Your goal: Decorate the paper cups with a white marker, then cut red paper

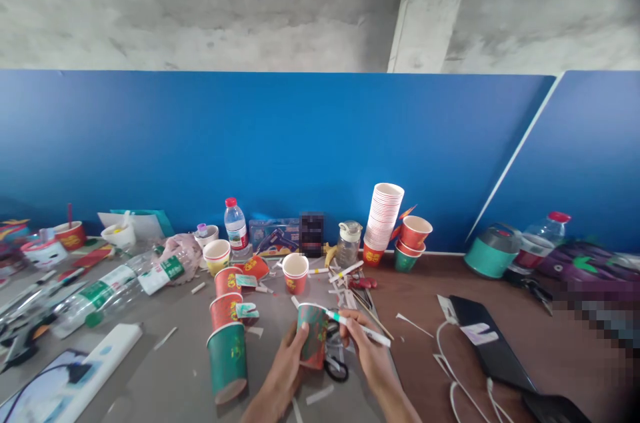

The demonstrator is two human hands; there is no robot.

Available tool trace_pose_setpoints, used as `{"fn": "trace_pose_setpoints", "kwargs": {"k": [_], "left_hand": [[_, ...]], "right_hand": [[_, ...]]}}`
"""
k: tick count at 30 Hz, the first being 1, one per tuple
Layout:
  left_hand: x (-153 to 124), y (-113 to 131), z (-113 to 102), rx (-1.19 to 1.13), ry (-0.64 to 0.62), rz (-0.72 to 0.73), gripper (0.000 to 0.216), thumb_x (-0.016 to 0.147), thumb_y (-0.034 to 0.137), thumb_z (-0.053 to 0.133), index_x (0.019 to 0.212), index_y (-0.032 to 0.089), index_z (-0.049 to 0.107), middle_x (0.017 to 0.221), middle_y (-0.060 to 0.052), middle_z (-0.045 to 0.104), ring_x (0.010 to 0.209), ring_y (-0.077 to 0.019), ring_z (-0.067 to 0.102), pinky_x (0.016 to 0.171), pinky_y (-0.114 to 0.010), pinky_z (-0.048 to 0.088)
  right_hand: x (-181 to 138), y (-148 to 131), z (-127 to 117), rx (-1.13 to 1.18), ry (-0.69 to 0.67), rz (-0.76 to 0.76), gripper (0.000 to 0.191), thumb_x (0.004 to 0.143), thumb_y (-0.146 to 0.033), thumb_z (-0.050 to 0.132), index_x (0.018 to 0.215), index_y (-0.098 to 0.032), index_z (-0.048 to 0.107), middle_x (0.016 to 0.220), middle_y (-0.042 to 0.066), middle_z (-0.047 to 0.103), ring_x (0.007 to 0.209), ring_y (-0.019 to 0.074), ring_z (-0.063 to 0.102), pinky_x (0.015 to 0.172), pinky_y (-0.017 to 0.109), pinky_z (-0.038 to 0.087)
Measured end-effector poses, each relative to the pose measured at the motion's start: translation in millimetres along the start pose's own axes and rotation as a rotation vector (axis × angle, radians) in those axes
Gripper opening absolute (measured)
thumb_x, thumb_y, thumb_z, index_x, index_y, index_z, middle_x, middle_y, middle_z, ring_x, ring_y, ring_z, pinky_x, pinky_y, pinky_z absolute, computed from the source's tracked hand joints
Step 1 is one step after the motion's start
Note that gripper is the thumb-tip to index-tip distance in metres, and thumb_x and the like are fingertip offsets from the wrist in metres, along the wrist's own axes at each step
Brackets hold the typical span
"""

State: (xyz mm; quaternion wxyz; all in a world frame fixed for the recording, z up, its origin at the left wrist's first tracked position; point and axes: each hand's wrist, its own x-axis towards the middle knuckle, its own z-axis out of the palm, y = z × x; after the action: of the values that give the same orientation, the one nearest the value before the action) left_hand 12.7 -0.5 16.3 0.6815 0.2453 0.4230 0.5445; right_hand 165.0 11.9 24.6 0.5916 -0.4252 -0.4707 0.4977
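- Across the lower frame, the table is littered with cut strips and bottles.
- At centre right, the stack stands untouched, so plenty looks left to do.
- Lower centre-left, three cups lie nested and look finished.
- Bottom centre, the left hand grips the cup, which is tilted.
- The right hand pinches the pen with its tip at the cup's rim. The marking seems midway.

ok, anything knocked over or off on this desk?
Yes. Two clear bottles lie on their sides at the left, the tall cup stack by the blue wall leans right, and paper scraps litter the middle. Left hand grips a printed cup, right hand a white pen; both look intact.
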Motion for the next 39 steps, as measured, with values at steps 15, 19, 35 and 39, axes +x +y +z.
{"fn": "trace_pose_setpoints", "kwargs": {"k": [15,19,35,39], "left_hand": [[6.8,-10.9,-11.0,0.134,0.055,0.115,0.061,0.059,0.05,0.073,0.107,0.014,0.064,0.102,-0.014,0.07,0.103,-0.0314,0.059,0.086,-0.037,0.047],[5.1,-7.5,-9.1,0.185,0.054,0.126,0.064,0.058,0.052,0.072,0.108,0.013,0.063,0.102,-0.014,0.07,0.103,-0.0321,0.059,0.089,-0.039,0.045],[5.0,-7.2,-9.2,0.359,0.078,0.157,0.068,0.06,0.055,0.068,0.111,0.012,0.059,0.103,-0.013,0.069,0.104,-0.0308,0.058,0.088,-0.036,0.046],[5.1,-9.5,-9.7,0.405,0.12,0.187,0.07,0.059,0.052,0.07,0.116,0.013,0.056,0.11,-0.012,0.066,0.109,-0.03,0.055,0.093,-0.035,0.042]], "right_hand": [[-3.1,-1.7,-0.1,-0.074,-0.1,-0.051,0.029,0.077,-0.044,0.06,0.077,-0.016,0.067,0.055,0.0,0.055,0.05,0.0126,0.049,0.05,0.023,0.04],[-1.4,-0.2,-1.5,-0.097,-0.002,-0.093,0.029,0.079,-0.044,0.057,0.075,-0.016,0.066,0.055,-0.001,0.054,0.051,0.0127,0.049,0.051,0.023,0.041],[-5.9,-4.1,2.0,-0.226,-0.121,-0.125,0.033,0.08,-0.046,0.054,0.08,-0.016,0.066,0.057,0.0,0.054,0.051,0.0133,0.048,0.049,0.023,0.041],[-7.9,-6.8,1.6,-0.258,-0.05,-0.159,0.033,0.081,-0.046,0.052,0.08,-0.016,0.066,0.058,0.001,0.055,0.053,0.0144,0.05,0.051,0.023,0.043]]}}
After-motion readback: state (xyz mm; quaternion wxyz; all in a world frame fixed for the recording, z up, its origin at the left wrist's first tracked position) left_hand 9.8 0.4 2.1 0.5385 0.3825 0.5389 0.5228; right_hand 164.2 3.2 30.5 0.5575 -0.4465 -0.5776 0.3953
